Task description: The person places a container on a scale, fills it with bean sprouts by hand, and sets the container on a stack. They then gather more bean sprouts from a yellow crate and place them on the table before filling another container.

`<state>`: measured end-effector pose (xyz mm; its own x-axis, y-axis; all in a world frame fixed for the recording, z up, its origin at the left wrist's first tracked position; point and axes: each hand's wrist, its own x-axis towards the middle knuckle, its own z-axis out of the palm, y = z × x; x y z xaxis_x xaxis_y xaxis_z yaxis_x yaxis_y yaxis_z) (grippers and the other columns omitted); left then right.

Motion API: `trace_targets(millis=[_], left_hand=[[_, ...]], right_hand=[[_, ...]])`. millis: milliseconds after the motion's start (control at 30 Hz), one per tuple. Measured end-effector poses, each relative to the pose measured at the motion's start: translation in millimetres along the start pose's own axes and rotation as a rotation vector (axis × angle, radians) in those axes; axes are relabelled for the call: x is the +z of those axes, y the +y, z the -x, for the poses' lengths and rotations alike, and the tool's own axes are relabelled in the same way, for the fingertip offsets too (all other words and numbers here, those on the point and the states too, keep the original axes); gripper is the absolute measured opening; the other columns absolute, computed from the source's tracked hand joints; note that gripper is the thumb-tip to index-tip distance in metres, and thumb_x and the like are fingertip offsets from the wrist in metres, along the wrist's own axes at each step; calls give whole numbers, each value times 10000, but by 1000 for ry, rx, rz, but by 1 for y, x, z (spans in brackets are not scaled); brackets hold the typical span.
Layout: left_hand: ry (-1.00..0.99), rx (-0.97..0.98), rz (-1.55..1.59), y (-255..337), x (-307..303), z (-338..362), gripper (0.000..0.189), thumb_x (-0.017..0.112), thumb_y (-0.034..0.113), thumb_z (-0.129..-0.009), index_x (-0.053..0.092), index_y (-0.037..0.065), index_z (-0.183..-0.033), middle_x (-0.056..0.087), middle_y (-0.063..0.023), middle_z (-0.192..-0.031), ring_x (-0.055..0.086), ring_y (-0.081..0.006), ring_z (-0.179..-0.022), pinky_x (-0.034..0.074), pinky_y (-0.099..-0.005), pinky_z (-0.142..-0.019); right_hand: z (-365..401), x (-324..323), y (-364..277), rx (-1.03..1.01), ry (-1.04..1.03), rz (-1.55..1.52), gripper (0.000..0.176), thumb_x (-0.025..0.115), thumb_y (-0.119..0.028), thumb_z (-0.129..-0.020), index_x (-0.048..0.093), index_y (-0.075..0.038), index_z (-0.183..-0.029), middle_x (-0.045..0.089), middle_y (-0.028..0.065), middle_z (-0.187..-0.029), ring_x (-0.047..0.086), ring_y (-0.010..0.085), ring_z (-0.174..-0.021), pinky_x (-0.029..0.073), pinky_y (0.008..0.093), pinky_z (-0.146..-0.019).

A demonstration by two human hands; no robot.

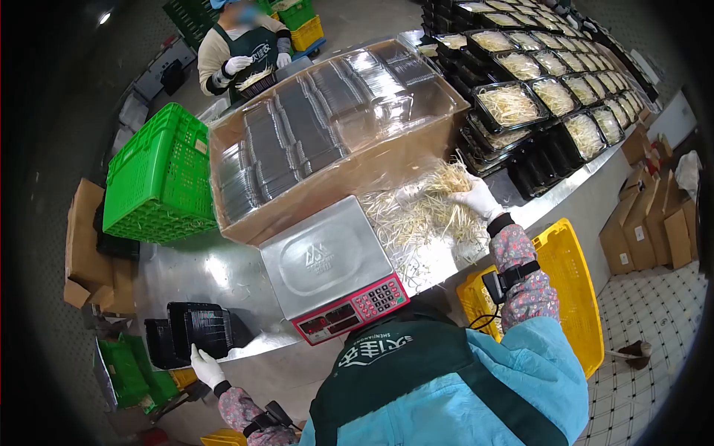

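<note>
My left hand (206,366), in a white glove, is at the near edge of a black plastic tray (202,331) at the lower left, its fingers on the rim. Another black tray (158,343) lies beside and partly under it. White-gloved too, my right hand (478,199) is closed on a bunch of bean sprouts (449,181) at the edge of a loose sprout pile (416,224) on the metal table (195,273). Between my hands stands a red scale (349,308) with a bare silver plate (321,256).
A big carton (349,165) of clear lids stands behind the scale, a green crate (158,175) left of it. Stacked filled trays (513,105) cover the back right. A yellow basket (569,297) is below my right arm. Across the table, a co-worker (249,52) holds a tray of sprouts.
</note>
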<state>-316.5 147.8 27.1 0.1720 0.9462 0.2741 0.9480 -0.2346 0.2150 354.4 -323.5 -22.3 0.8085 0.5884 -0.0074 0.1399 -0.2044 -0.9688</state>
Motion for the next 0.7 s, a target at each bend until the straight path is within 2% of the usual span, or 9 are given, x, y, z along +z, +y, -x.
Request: trace_targets(millis=[133, 233, 333, 367, 400, 500, 567, 633, 700], left_hand=[[100, -52, -71, 13, -21, -7, 217, 663, 129, -862, 686, 57, -1066, 684, -173, -1062, 647, -345, -1002, 500, -403, -890], [254, -11, -60, 37, -54, -10, 205, 709, 67, -803, 694, 50, -1007, 684, -143, -962, 646, -323, -906, 502, -399, -847], [412, 380, 251, 100, -62, -7, 188, 698, 38, -805, 695, 39, -993, 673, -129, -910, 633, -300, -876, 496, -394, -835], [384, 315, 238, 100, -64, -3, 170, 690, 8, -801, 705, 28, -969, 678, -122, -914, 631, -279, -891, 491, -377, -843], [207, 574, 460, 191, -67, 17, 160, 688, -1, -794, 718, 38, -947, 686, -118, -926, 636, -268, -893, 489, -362, -846], [-9, 974, 551, 273, -20, 50, 259, 654, -31, -705, 718, 94, -923, 680, -78, -886, 635, -286, -868, 494, -399, -787], [-138, 1184, 583, 319, -11, 74, 251, 652, 28, -717, 687, 110, -952, 659, -57, -858, 617, -275, -822, 477, -412, -731], [-150, 1211, 643, 340, 9, 94, 248, 677, 6, -717, 708, 125, -932, 674, -55, -864, 629, -262, -832, 494, -392, -749], [-148, 1204, 660, 351, 15, 100, 241, 676, 8, -722, 705, 120, -934, 674, -47, -872, 625, -252, -860, 485, -381, -782]], right_hand=[[8, 1, -19, -6, 53, 30, 527, 749, 29, -740, 598, 12, -1244, 691, 46, -1116, 623, 110, -993, 485, 262, -914], [17, 3, -45, 25, 116, -137, 530, 749, 11, -746, 588, 19, -1251, 686, 57, -1119, 627, 120, -990, 493, 268, -900], [18, 9, -67, -44, 109, -206, 485, 730, 4, -788, 590, 8, -1252, 680, 50, -1110, 625, 113, -977, 499, 264, -883], [18, 16, -87, -94, 98, -301, 466, 727, -2, -804, 592, 2, -1251, 679, 45, -1099, 624, 107, -966, 501, 262, -874], [22, 31, -127, -138, 125, -410, 426, 724, -16, -831, 600, -9, -1239, 679, 40, -1077, 624, 98, -942, 510, 259, -847], [31, 77, -192, -265, 141, -642, 409, 712, -25, -838, 588, -11, -1228, 671, 32, -1097, 631, 109, -954, 517, 275, -833], [41, 109, -221, -274, 64, -669, 448, 737, -63, -830, 585, -47, -1251, 650, 58, -1165, 635, 128, -978, 508, 268, -867], [41, 151, -197, -287, 18, -580, 511, 769, -100, -805, 582, -62, -1279, 629, 92, -1206, 632, 176, -1025, 508, 305, -901], [38, 167, -180, -598, -243, 144, 602, 795, -126, -773, 558, -66, -1324, 610, 125, -1233, 617, 256, -1087, 490, 356, -955]])
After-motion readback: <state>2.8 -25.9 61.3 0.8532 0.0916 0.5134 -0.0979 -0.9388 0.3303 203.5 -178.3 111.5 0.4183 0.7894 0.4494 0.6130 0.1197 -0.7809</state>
